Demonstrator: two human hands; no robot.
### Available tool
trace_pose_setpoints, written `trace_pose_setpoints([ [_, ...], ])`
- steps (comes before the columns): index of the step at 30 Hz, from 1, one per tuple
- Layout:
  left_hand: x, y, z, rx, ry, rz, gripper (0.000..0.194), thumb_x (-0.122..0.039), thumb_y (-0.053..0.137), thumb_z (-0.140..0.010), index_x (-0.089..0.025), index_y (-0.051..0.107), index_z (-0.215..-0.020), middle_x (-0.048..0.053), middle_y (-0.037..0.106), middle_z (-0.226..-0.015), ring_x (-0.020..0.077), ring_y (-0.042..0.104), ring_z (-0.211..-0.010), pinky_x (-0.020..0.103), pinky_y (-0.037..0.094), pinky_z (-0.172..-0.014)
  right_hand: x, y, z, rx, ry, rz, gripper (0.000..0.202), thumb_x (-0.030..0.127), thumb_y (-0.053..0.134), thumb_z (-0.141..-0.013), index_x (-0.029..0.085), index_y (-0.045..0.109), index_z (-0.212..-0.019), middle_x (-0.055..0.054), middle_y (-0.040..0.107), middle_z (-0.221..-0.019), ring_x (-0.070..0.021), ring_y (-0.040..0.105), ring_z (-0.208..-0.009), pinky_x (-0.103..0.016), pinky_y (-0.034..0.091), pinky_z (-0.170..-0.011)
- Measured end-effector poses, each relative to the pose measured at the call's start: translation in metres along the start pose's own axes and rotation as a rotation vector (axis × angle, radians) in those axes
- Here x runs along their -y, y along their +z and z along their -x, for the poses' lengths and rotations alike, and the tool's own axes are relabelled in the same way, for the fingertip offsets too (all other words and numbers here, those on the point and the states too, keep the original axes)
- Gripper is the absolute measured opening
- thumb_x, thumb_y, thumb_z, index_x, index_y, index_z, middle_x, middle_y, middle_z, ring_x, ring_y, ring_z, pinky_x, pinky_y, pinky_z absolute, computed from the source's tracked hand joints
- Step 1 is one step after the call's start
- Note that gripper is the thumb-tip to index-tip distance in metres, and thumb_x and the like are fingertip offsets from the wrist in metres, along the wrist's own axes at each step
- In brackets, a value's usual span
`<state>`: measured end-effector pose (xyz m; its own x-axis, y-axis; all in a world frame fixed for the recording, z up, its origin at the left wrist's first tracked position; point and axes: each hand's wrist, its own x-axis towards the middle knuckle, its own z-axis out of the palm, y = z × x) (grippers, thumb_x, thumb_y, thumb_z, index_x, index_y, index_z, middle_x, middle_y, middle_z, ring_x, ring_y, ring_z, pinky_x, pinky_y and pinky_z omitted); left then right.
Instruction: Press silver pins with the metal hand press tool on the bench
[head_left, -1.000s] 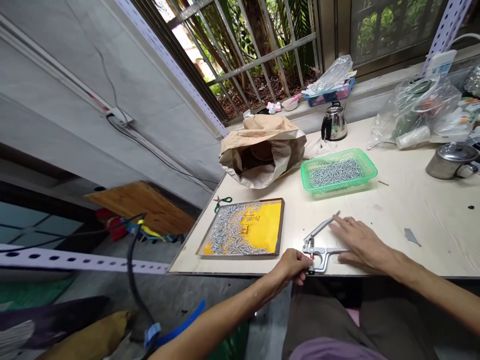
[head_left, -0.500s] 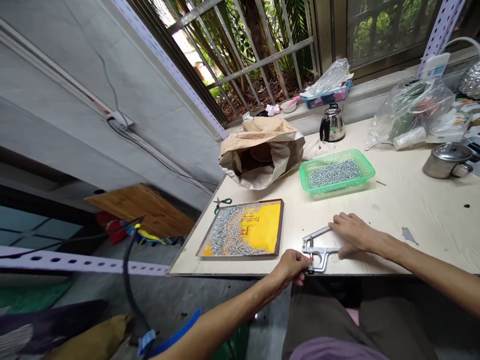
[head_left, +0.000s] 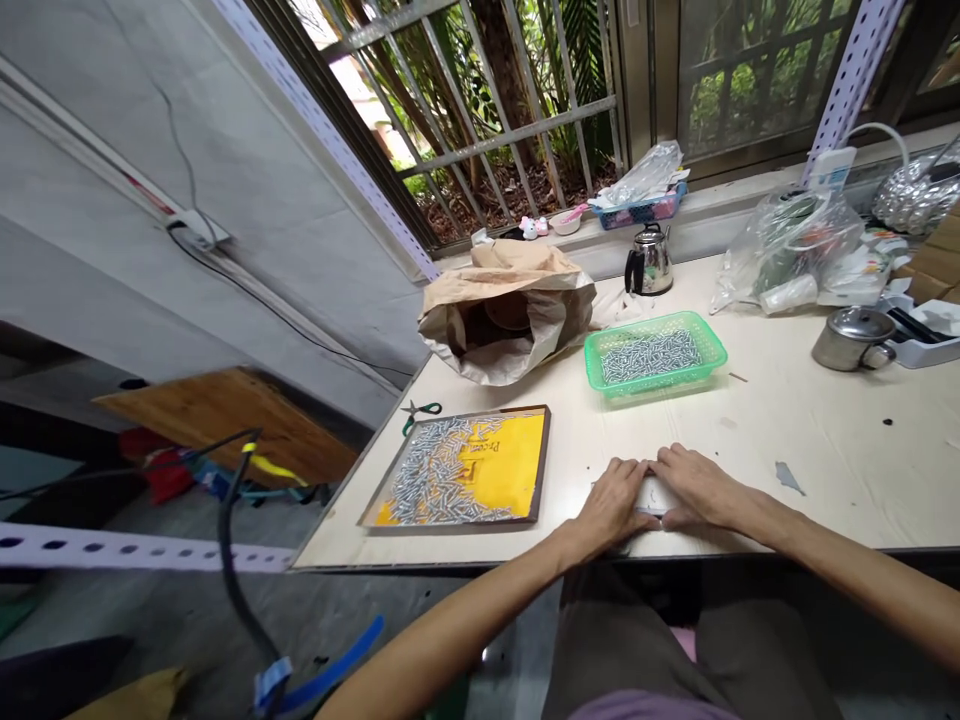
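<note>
Near the front edge of the table, both hands are closed around a silver plier-like hand press (head_left: pixel 654 493). My left hand (head_left: pixel 613 503) wraps its left end, covering the jaw. On the other side, my right hand (head_left: pixel 699 486) grips the handles, with its fingers over the top and the thumb below. Most of the tool is hidden under the hands, and I cannot make out what sits in its jaw. Left of the hands lies a shallow tray (head_left: pixel 543 470) with a yellow bottom, holding many small silver metal pins (head_left: pixel 442 470).
Behind the hands stands a green basket (head_left: pixel 592 372) full of similar pins. An open brown paper bag (head_left: pixel 555 290), green-handled scissors (head_left: pixel 424 408), a kettle (head_left: pixel 651 262), a lidded metal pot (head_left: pixel 851 340) and a grey scrap (head_left: pixel 789 478) are also on the table.
My left hand has gone from pinching at the tool's jaw to wrapping around its left end. My right hand has closed on the handles, bringing them together. The view has shifted slightly right.
</note>
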<state>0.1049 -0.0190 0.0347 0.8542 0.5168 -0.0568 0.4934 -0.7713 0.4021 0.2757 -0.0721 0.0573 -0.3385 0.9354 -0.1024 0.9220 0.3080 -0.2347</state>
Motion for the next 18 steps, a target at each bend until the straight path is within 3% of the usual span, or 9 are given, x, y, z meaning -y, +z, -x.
trace_pose_setpoints([
  [3, 0.004, -0.002, -0.008, 0.088, -0.015, -0.074, 0.068, -0.041, 0.076, -0.068, -0.013, 0.045, -0.121, 0.012, 0.055, -0.111, 0.0275, 0.048, -0.102, 0.041, 0.043, -0.089, -0.005, -0.004, 0.007, 0.024, 0.044, 0.016, 0.060, 0.035, 0.082, -0.059, 0.012, 0.057, -0.108, -0.011, 0.058, -0.101, -0.0254, 0.051, -0.090, -0.035, 0.044, -0.073],
  [6, 0.002, -0.006, -0.009, 0.106, -0.003, -0.129, 0.070, -0.041, 0.075, -0.069, -0.013, 0.042, -0.125, 0.012, 0.054, -0.112, 0.0278, 0.048, -0.102, 0.041, 0.044, -0.087, -0.005, -0.007, 0.012, 0.055, 0.086, 0.000, 0.046, 0.029, 0.078, -0.065, 0.011, 0.058, -0.103, -0.011, 0.058, -0.099, -0.0237, 0.052, -0.090, -0.033, 0.043, -0.073],
  [10, -0.005, -0.009, -0.012, 0.116, 0.057, -0.116, 0.046, -0.038, 0.070, -0.076, -0.014, 0.052, -0.111, 0.010, 0.054, -0.108, 0.0254, 0.047, -0.100, 0.038, 0.043, -0.085, -0.001, -0.002, 0.017, 0.018, 0.085, -0.013, 0.029, 0.023, 0.073, -0.072, 0.012, 0.060, -0.096, -0.009, 0.059, -0.092, -0.0215, 0.053, -0.086, -0.031, 0.042, -0.072],
  [15, -0.004, -0.003, -0.017, 0.114, 0.062, -0.047, 0.017, -0.033, 0.061, -0.084, -0.016, 0.059, -0.084, 0.006, 0.057, -0.090, 0.0212, 0.049, -0.091, 0.033, 0.043, -0.079, 0.000, 0.020, 0.019, -0.091, 0.059, 0.044, 0.003, 0.015, 0.062, -0.080, 0.016, 0.060, -0.082, -0.005, 0.058, -0.081, -0.0187, 0.053, -0.077, -0.030, 0.040, -0.068],
  [18, -0.002, 0.000, -0.019, 0.079, 0.021, -0.026, 0.015, -0.029, 0.060, -0.085, -0.016, 0.060, -0.079, 0.005, 0.058, -0.085, 0.0206, 0.051, -0.090, 0.032, 0.044, -0.078, -0.001, 0.031, 0.017, -0.177, 0.031, 0.071, 0.009, 0.012, 0.055, -0.084, 0.018, 0.058, -0.078, -0.003, 0.058, -0.076, -0.0179, 0.053, -0.074, -0.029, 0.040, -0.067],
])
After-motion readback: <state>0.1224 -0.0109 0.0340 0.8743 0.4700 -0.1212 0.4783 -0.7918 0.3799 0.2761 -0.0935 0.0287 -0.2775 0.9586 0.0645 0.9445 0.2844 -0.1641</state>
